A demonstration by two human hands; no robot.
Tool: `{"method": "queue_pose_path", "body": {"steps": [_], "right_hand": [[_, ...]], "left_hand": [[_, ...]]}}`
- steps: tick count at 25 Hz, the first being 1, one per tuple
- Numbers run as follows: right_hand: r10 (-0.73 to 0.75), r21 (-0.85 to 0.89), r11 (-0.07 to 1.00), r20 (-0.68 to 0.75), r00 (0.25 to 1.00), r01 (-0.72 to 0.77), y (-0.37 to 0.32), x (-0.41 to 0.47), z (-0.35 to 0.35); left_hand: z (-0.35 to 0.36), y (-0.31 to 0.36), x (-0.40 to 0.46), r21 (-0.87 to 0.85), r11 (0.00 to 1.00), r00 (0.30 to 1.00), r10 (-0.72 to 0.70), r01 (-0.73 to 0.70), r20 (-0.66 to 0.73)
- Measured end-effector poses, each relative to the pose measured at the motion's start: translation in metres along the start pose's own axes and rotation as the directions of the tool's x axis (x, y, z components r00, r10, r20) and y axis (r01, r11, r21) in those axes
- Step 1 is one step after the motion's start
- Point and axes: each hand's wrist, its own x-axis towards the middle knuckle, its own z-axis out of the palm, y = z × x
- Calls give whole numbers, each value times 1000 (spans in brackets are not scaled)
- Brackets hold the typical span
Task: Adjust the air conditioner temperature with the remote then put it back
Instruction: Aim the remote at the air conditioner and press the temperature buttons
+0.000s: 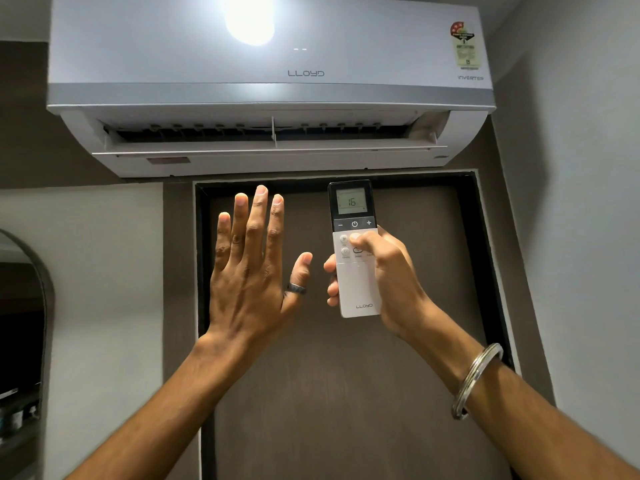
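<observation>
A white wall-mounted air conditioner (270, 81) fills the top of the head view, its lower flap open and two small dashes lit on its front. My right hand (388, 282) holds a white remote (353, 275) upright below the unit. The remote's dark top has a screen reading 16, and my thumb rests on a button just under the power key. My left hand (252, 268) is raised flat beside the remote, fingers spread, back toward me, holding nothing. It wears a dark ring on the thumb.
A dark brown door (346, 393) with a black frame stands behind both hands. An arched mirror (20, 323) hangs on the left wall. A bright light glares off the unit's top. A metal bangle (476, 379) circles my right wrist.
</observation>
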Motion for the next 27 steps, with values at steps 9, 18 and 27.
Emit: {"method": "queue_pose_path", "body": {"steps": [9,18,27], "right_hand": [[-13,-29,1000,-24,1000,13,0,-4,-6],[13,-40,999,-18,1000,-13,-2,-9,-12],[-10,-63,998,-17,1000,9,-10,-12,-14]], "left_hand": [[-1,11,-9,-40,999,1000,-11,11,23],[-2,18,-8,-50,999,999,-11,13,37],[-9,21,-6,-54,999,1000,-9,10,25]]}}
